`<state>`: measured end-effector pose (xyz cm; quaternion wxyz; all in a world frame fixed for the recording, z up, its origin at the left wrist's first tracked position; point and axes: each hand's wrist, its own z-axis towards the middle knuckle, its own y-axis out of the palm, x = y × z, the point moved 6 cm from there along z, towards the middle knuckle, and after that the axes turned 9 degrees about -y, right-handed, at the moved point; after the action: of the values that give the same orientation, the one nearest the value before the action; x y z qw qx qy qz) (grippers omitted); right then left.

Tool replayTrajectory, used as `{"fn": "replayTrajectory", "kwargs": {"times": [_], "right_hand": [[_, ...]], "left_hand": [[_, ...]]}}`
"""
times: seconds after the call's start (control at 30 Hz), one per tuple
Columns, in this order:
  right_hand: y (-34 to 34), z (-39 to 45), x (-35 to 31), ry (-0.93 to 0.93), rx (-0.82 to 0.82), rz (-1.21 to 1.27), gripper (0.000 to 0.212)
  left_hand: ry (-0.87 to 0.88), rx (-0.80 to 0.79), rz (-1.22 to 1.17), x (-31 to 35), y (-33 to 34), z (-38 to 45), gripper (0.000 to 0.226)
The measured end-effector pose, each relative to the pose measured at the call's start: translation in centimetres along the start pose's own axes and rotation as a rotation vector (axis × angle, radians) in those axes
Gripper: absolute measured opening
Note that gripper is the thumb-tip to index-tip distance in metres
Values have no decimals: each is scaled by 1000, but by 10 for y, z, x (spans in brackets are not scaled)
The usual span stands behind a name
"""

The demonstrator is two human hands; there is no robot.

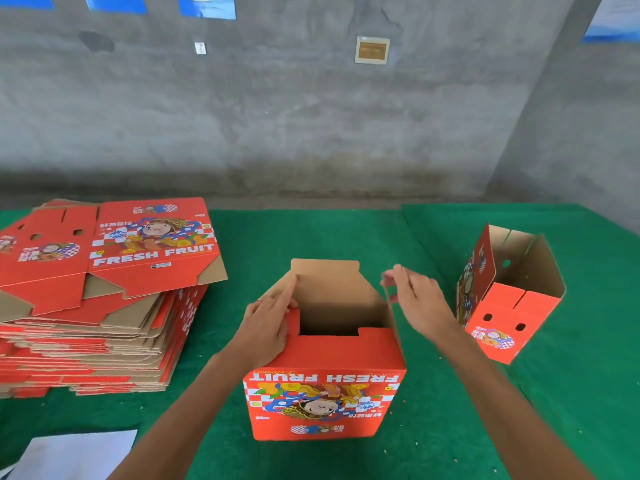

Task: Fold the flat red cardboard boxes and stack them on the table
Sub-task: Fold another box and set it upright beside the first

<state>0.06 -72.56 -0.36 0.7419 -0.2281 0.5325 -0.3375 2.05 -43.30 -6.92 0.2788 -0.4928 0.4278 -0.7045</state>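
A red cardboard box (pixel 322 400) stands upside down on the green table in front of me, its bottom flaps partly folded in and a brown flap raised at the far side. My left hand (pixel 268 327) presses with straight fingers on the left flap. My right hand (pixel 417 301) pinches the top edge of the right side flap. A tall stack of flat red boxes (pixel 104 271) lies at the left. One folded box (pixel 509 296) lies on its side at the right, its open end facing up and away.
Green felt covers the table (pixel 311 233), which ends at a grey concrete wall. A raised second green sheet (pixel 571 230) covers the right part. A white sheet of paper (pixel 76 455) lies at the near left edge.
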Motion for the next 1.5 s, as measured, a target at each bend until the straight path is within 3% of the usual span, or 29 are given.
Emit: {"fn": "replayTrajectory", "kwargs": {"times": [0.07,0.13,0.17,0.3,0.37,0.43,0.5,0.57,0.63,0.67,0.7,0.8,0.93,1.0,1.1,1.27,1.5], "right_hand": [[18,-9,2,-57,-49,50,33],[40,-14,10,-120,-132,-35,12],[50,-17,15,-123,-148,-109,11],[62,-20,26,-88,-84,-87,65],[63,-21,24,-147,-122,-76,80],[62,-23,21,-203,-111,-7,65],[59,-29,22,-173,-18,129,37],[60,-33,24,-104,0,180,25],[59,-33,22,-73,-11,79,10],[60,-33,21,-72,-52,-12,14],[64,-32,23,-50,-138,-92,38],[74,-34,31,158,-308,-58,111],[80,-35,38,316,-315,-82,137],[81,-36,43,367,-305,-91,135],[78,-42,54,532,-288,125,110],[82,-81,83,947,-489,443,113],[94,-102,89,1043,-717,428,97]], "left_hand": [[-28,19,-63,-4,-1,5,91],[-79,40,-121,-9,0,5,97],[-103,61,-140,-12,0,5,99],[-188,169,-83,-19,-2,3,106],[-142,111,-186,-18,0,4,105],[-80,92,-356,-16,-5,3,92],[-37,138,-418,-18,-10,2,65],[-23,92,-423,-15,-7,-2,35],[-85,2,-441,-14,-1,-2,32],[-127,-45,-371,-15,2,-1,36],[-153,-93,-230,-15,7,0,45],[-235,-168,83,-15,16,5,87],[-281,-101,230,-11,19,11,94],[-281,-91,257,-12,20,13,93],[-297,-75,171,-17,16,11,75],[-330,-28,133,-14,10,7,55],[-332,6,81,-18,8,2,48]]}}
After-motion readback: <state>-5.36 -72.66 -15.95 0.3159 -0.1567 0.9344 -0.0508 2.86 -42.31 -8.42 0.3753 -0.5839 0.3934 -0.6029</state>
